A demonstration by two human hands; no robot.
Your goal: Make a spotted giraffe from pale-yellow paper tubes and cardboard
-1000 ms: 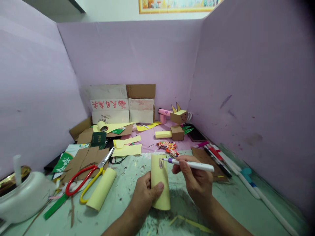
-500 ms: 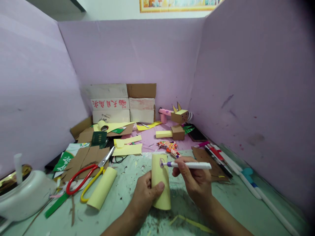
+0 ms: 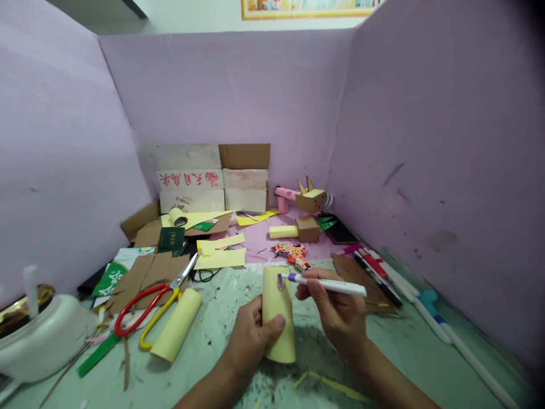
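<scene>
My left hand is closed round the lower left side of a pale yellow paper tube, thumb across its front. The tube stands nearly upright, leaning slightly. Between the fingers of my right hand is a white marker pen with a purple band, its tip touching the tube near the top. A small purple mark shows under the tip. Another yellow paper tube lies to the left, beside scissors with red and yellow handles.
At the left edge stands a white pot-like container. Cardboard pieces and yellow paper strips lie behind the scissors. Several markers rest on the right by a phone. A cardboard-headed model stands at the back.
The marker tip has shifted slightly up on the tube, and the pen now tilts more. The purple mark looks more filled in. My left hand and the tube have barely moved.
</scene>
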